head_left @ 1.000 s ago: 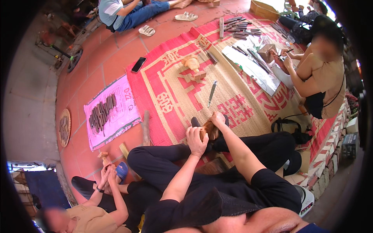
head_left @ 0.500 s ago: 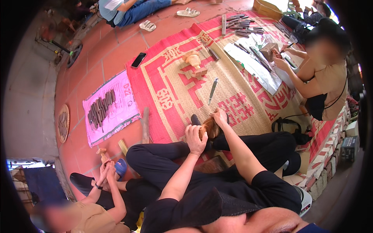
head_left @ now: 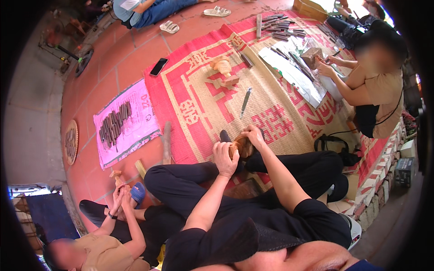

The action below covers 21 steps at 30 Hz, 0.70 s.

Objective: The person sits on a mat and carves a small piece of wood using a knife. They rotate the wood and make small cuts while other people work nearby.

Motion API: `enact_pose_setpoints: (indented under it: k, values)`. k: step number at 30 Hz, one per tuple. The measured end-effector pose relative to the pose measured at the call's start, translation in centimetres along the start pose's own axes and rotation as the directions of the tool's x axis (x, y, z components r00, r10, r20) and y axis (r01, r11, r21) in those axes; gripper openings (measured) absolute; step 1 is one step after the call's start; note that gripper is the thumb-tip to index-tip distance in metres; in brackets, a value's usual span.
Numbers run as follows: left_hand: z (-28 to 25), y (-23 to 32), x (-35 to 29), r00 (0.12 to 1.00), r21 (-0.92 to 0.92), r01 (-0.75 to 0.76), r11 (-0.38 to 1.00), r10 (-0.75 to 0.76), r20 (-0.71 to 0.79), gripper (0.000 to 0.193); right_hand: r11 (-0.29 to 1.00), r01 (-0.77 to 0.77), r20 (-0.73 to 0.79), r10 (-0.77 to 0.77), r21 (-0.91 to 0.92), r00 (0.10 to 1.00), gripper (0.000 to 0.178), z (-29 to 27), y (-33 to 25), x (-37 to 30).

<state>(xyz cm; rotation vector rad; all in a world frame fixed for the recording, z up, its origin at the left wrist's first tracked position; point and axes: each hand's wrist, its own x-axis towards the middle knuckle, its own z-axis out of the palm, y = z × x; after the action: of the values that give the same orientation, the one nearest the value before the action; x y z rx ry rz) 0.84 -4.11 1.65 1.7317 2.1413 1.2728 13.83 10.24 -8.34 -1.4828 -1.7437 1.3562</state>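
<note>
Between my bent legs, a brown carved wooden piece [head_left: 243, 148] rests low near my feet, its far side partly covered by my fingers. My left hand [head_left: 225, 158] is closed around its left side. On the upper right edge, my right hand [head_left: 253, 135] presses with bent fingers; anything small under the fingertips is hidden. Beyond both hands, a slim, pointed metal tool [head_left: 245, 103] lies on the patterned mat [head_left: 199, 140]. Farther off stands a pale carved wooden figure [head_left: 221, 66] with a block-shaped base.
Dark chisel-like tools lie on a pink sheet [head_left: 143, 118] at left and in a pile [head_left: 281, 28] at the far right. A phone [head_left: 159, 67] lies at the mat's edge. One person [head_left: 377, 86] works at right; another [head_left: 108, 248] holds a wooden carving [head_left: 118, 179] at lower left.
The view has shifted slightly, so everything sits a little farther left. My hands stay on the brown wooden piece, with only small finger movement.
</note>
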Motion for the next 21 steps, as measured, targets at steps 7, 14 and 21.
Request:
enact_pose_setpoints:
  k: [7, 14, 21]
  values:
    - [0.0, 0.6, 0.8, 1.000, -0.002, -0.012, 1.000, 0.012, 0.026, 0.030, 0.907, -0.184, -0.162, 0.131, -0.379, 0.978, 0.029, 1.2, -1.6, 0.5]
    - [-0.3, 0.3, 0.3, 1.000, 0.006, -0.023, 1.000, 0.023, -0.007, 0.029, 0.997, -0.073, -0.009, 0.073, -0.019, 0.997, 0.033, 0.1, -0.1, -0.6]
    - [-0.2, 0.0, 0.3, 1.000, 0.005, -0.019, 1.000, 0.019, 0.006, 0.031, 0.884, -0.151, -0.138, 0.099, -0.442, 0.985, 0.030, 1.3, -0.3, 1.8]
